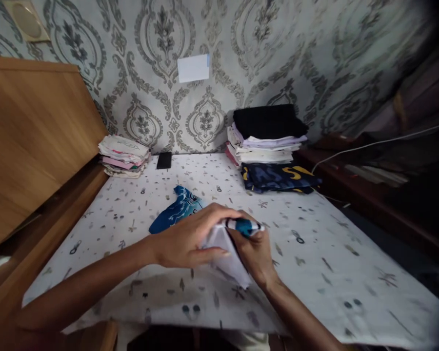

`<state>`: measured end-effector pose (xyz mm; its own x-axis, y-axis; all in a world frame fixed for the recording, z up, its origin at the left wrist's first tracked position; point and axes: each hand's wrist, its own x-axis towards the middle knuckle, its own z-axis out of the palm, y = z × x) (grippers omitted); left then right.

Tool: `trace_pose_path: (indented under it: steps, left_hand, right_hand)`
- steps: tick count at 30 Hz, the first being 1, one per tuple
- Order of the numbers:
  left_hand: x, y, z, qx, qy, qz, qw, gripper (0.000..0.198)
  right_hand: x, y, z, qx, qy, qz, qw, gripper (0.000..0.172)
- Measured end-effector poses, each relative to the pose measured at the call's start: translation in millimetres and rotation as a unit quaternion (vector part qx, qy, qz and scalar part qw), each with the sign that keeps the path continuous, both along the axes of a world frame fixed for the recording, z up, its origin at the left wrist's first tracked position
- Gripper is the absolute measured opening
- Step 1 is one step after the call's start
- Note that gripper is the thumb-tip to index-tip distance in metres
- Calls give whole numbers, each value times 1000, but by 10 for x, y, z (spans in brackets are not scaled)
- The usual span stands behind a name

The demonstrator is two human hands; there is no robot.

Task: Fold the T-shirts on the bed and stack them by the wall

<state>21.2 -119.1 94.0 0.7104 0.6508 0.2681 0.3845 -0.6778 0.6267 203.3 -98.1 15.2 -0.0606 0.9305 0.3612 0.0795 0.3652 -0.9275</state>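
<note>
Both hands meet over the front middle of the bed-like surface, working on a piece of cloth. My right hand [255,253] is closed round a bunched part of a blue-and-white printed cloth [244,227]. White fabric [229,261], perhaps its inner side, hangs down between the hands. My left hand [195,239] curves over this white fabric, with the thumb below and the fingers above, holding it. Behind the left hand shows a blue patterned piece of cloth [177,209]; whether it joins the held cloth is hidden.
Folded clothes [124,156] are stacked at the back left, near a black phone [164,160]. A taller folded stack [267,139] stands at the back right, with a navy-and-yellow folded garment [281,178] before it. A wooden panel [40,141] bounds the left; a white cable [373,142] crosses the right.
</note>
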Motion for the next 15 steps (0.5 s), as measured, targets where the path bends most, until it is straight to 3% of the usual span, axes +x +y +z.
trace_pose_path:
  steps: [3, 7, 10, 15]
  left_hand:
    - [-302, -48, -392, -18, 87, 60, 994, 55]
    - [-707, 26, -804, 21, 250, 155, 956, 49]
    - [-916, 61, -871, 12, 285, 164, 944, 50]
    - [-1048, -2, -808, 1, 313, 211, 926, 34]
  right_hand:
    - [360, -200, 4, 53, -16, -26, 998, 8]
    - [603, -433, 68, 136, -31, -39, 989, 9]
    - [677, -576, 104, 164, -33, -28, 985, 6]
    - [738, -758, 127, 179, -37, -10, 983, 14]
